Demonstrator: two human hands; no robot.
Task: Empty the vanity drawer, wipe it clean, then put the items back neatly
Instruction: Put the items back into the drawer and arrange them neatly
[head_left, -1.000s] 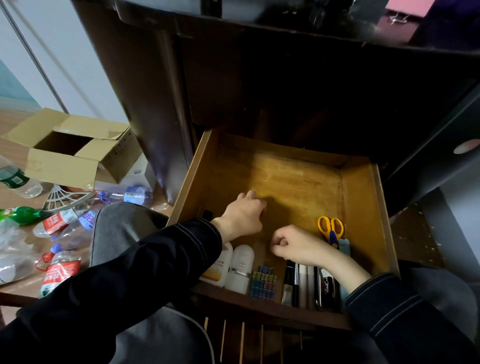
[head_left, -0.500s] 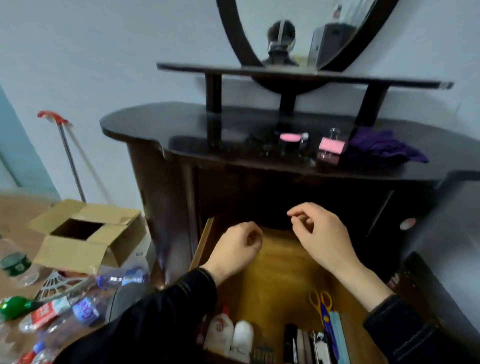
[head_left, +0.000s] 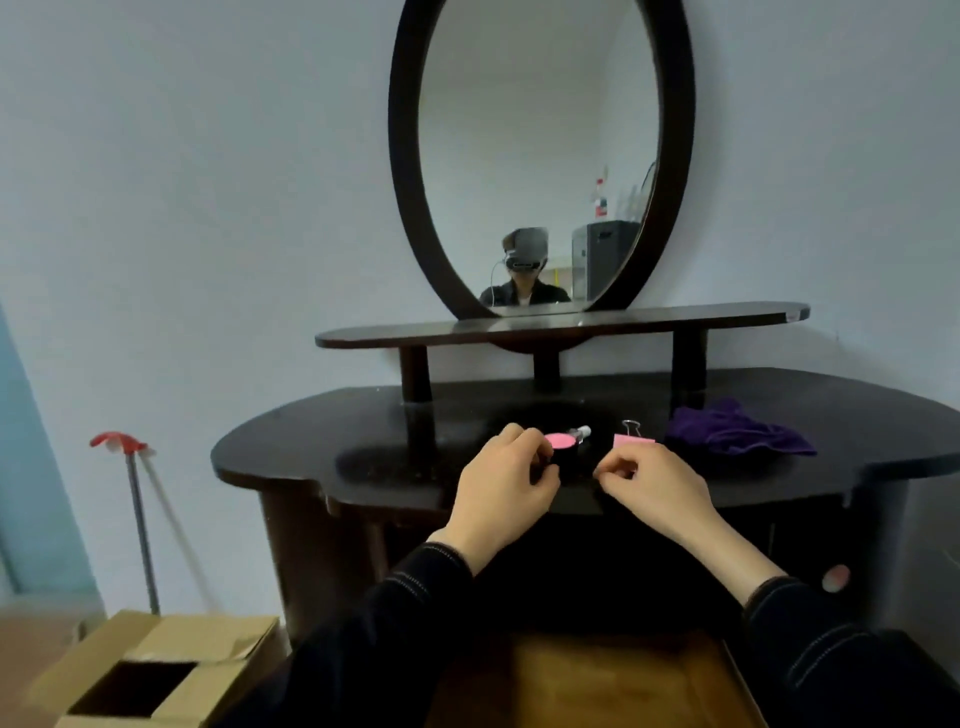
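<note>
Head view. 2 hands are hovering at the front edge of the worktop (head_left: 311, 457). The left hand (head_left: 501, 483) is curling its fingers against a pink-lidded jar (head_left: 561, 441); a grip cannot be confirmed. The right hand (head_left: 657, 486) is curling its fingers narrowly just before a pink clip (head_left: 634, 441), contact unclear. A purple cloth (head_left: 737, 434) is lying to the right. The drawer (head_left: 597, 675) is standing open below, its wooden floor showing.
</note>
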